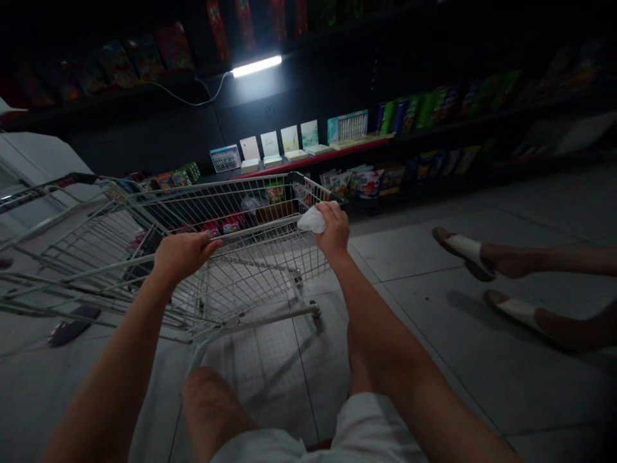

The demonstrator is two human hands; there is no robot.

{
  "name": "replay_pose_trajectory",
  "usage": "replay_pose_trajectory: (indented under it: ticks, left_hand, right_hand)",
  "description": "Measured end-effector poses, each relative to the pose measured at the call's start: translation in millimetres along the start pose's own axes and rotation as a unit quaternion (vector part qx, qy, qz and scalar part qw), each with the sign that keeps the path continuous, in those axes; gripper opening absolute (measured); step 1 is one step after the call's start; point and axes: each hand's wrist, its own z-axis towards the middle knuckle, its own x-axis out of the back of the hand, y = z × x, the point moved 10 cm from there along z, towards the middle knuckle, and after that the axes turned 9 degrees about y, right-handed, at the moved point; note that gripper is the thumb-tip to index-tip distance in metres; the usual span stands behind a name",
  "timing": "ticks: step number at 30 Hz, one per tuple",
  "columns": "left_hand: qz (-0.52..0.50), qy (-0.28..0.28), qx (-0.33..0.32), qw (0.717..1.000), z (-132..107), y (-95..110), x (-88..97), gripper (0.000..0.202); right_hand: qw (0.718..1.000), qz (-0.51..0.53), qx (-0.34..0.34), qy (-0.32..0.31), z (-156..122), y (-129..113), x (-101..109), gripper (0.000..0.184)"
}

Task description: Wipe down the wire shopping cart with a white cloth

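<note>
A metal shopping cart point(250, 276) stands side-on before me, its wire basket showing bare mesh on the near side. My left hand point(180, 257) is closed around the cart's top side rail, thumb lying along the bar. Farther right, near the basket's front corner, my right hand point(333, 226) grips a crumpled white tissue point(312, 220) against the same rail. The fingers of the right hand are bent over the tissue, and part of it sticks out to the left.
Behind the cart runs a dark shelf point(299, 161) with boxes, green and blue cans point(427, 110) and bagged goods point(361, 182). A lit tube lamp point(257, 66) hangs above. At right are another person's feet in white shoes point(467, 247); a dark shoe point(74, 326) shows at left.
</note>
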Motion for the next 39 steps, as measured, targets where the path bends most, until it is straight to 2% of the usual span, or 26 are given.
replay_pose_trajectory:
  ticks: [4,6,8,11,14,16,19,23,27,32,36,38,39]
  left_hand:
    - [-0.025,-0.014,0.039,0.999,-1,-19,-5.3,0.067]
    - [-0.043,-0.009,0.049,0.998,8,-12,-1.2,0.067]
    - [-0.072,0.004,0.021,0.997,26,15,6.5,0.066]
    - [-0.111,0.004,-0.035,0.993,56,70,11.9,0.065]
    - [-0.144,-0.009,-0.077,0.987,74,114,5.9,0.066]
    - [-0.137,-0.011,-0.081,0.987,77,124,-2.0,0.063]
    - [-0.114,-0.012,-0.075,0.991,75,118,-12.9,0.055]
    - [-0.099,-0.013,-0.065,0.993,70,105,-18.9,0.052]
    - [-0.095,-0.007,-0.055,0.994,68,101,-20.9,0.052]
    - [-0.091,-0.001,-0.042,0.995,65,99,-21.3,0.052]
    - [-0.109,0.006,-0.041,0.993,63,100,-20.0,0.053]
    - [-0.117,0.014,-0.039,0.992,63,101,-18.8,0.053]
    - [-0.119,0.017,-0.037,0.992,63,101,-18.4,0.053]
  right_hand:
    - [0.999,0.019,0.025,-0.014,-15,-36,-7,0.046]
    - [0.998,0.032,0.040,-0.022,-22,-57,-11,0.048]
    - [0.997,0.041,0.055,-0.034,-29,-73,-14,0.050]
    - [0.990,0.053,0.106,-0.071,-35,-87,-18,0.053]
    - [0.991,0.046,0.113,-0.051,-33,-71,-10,0.050]
    - [0.996,0.040,0.076,-0.004,-32,-53,-1,0.048]
    - [0.997,0.057,0.046,0.025,-51,-47,-10,0.049]
    - [0.993,0.092,0.061,-0.032,-104,-63,-52,0.044]
    - [0.991,0.099,0.039,-0.084,-141,-54,-75,0.034]
    - [0.986,0.089,0.041,-0.132,-160,-33,-73,0.031]
    - [0.983,0.057,0.020,-0.176,-189,-12,-69,0.029]
    - [0.984,0.056,0.008,-0.171,-190,-8,-62,0.028]
    - [0.987,0.061,-0.003,-0.146,-183,-8,-54,0.027]
